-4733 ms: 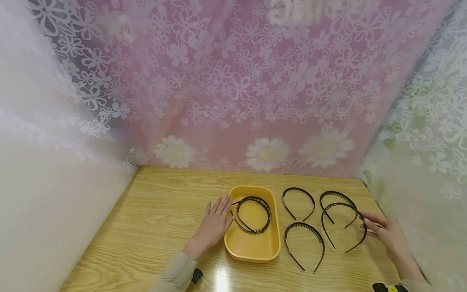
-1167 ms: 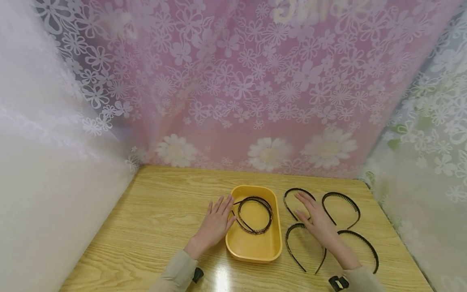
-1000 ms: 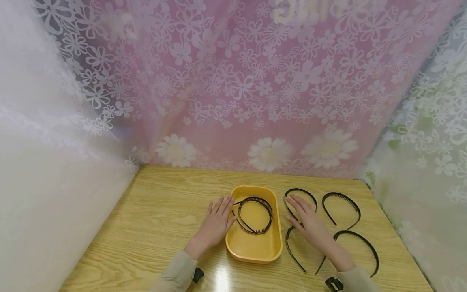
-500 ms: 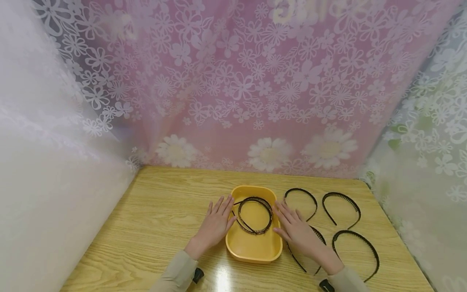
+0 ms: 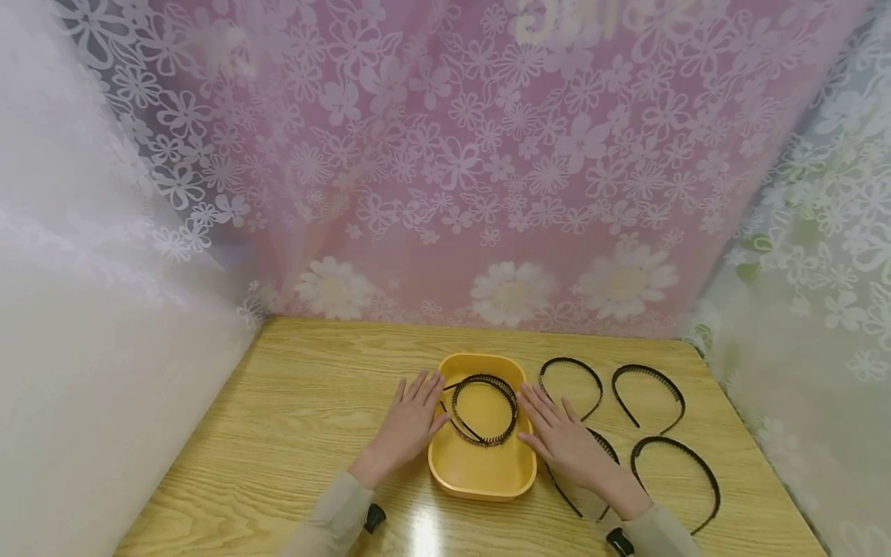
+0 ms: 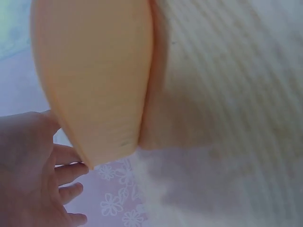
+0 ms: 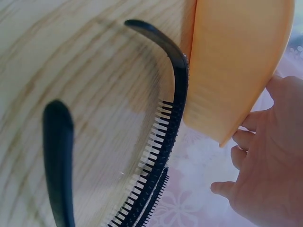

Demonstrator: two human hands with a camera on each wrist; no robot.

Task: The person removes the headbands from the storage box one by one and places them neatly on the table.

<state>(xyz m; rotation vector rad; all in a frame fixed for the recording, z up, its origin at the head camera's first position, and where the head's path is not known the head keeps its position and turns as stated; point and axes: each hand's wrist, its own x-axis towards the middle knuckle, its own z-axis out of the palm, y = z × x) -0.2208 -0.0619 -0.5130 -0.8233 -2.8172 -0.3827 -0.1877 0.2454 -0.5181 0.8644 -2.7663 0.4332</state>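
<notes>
My left hand [image 5: 406, 424] rests on the left rim of a yellow plastic tray [image 5: 480, 476], fingers extended. On the opposite rim lies my right hand [image 5: 567, 447], its fingers also straight. Two black toothed headbands [image 5: 517, 406] overlap inside the tray. Both wrist views show fingertips of the left hand [image 6: 28, 165] and right hand [image 7: 270, 165] touching the tray's edge from outside. Beneath my right hand and forearm, a headband [image 5: 607, 446] on the table is partly hidden. In the right wrist view, a toothed headband [image 7: 179, 80] appears beside the tray wall [image 7: 236, 61].
More headbands lie on the wooden table [image 5: 334, 387] right of the tray: one at the back [image 5: 571, 360], another farther right [image 5: 654, 371], and a third nearer the front [image 5: 713, 483]. A pink floral curtain [image 5: 445, 193] hangs behind, with pale sheets at both sides.
Earlier my right hand held a headband at the far right; that headband now lies front right. The right hand has since moved left to the tray's rim. My left hand has stayed put.
</notes>
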